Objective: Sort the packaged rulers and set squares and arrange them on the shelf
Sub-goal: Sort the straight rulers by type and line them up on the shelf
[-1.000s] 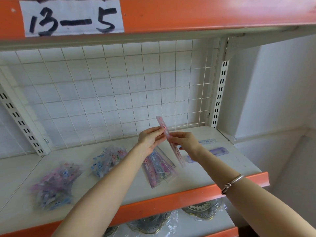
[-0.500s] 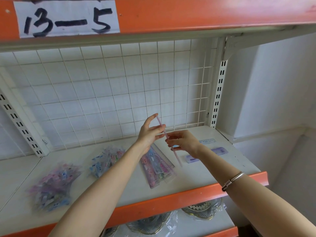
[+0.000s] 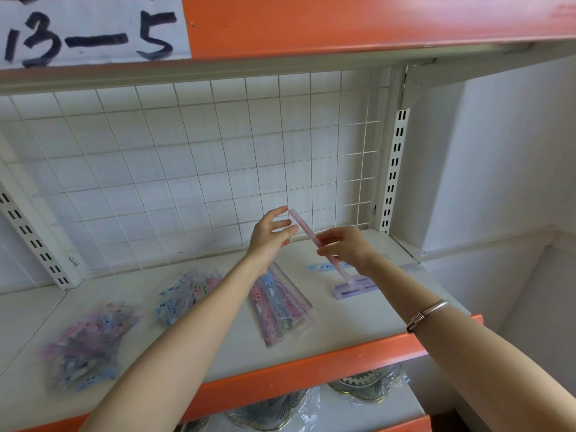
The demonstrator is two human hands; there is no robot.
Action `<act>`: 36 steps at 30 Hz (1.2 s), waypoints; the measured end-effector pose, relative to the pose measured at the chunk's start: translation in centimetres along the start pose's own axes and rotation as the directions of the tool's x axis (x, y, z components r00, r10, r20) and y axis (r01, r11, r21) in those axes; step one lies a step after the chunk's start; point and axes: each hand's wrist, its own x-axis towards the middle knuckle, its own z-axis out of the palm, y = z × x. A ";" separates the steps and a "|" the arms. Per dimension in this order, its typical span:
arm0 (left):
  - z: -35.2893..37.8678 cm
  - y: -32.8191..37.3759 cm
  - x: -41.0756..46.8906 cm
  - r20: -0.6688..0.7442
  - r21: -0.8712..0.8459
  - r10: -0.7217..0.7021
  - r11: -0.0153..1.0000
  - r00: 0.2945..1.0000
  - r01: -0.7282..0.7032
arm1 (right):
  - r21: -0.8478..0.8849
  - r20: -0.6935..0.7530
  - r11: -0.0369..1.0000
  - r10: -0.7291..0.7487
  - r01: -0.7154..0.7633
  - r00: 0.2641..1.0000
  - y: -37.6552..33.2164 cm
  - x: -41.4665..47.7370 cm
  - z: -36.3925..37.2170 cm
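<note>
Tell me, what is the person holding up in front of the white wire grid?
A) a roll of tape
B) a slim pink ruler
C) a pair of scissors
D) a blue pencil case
B: the right hand pinches a slim pink ruler, tilted in front of the wire grid, while the left hand is spread open beside its upper end.

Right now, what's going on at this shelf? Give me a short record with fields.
held item: pink ruler, tilted, above the shelf
right hand: pinches the ruler partway along
left hand: fingers spread by the ruler's top end; contact unclear
lying on shelf: ruler stack, left pile and middle pile of packets, purple ruler
label above: 13-5
</note>
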 end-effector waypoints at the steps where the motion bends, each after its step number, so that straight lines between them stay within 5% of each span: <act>1: 0.0 -0.1 0.1 -0.017 0.018 0.006 1.000 1.000 -0.005 | -0.001 -0.006 1.000 -0.001 0.001 1.000 0.0 0.2 -0.3; 7: 0.7 -1.3 1.0 -0.107 0.166 -0.026 0.985 0.994 0.044 | 0.042 -0.060 0.999 0.002 0.001 0.998 -0.1 1.4 -1.6; 12: 1.6 -2.0 1.4 -0.093 0.352 -0.015 0.935 0.996 0.047 | -0.285 -0.138 0.956 -0.106 0.063 0.985 1.0 2.7 -2.4; 23: 3.0 -4.0 2.8 0.052 0.676 -0.038 0.737 0.998 -0.007 | -0.621 0.042 0.775 -0.113 0.114 0.993 3.6 6.7 -3.3; 36: 1.8 -5.3 3.8 0.064 0.889 -0.049 0.456 0.997 -0.035 | -0.660 0.216 0.719 -0.098 0.220 0.971 4.6 9.4 -2.5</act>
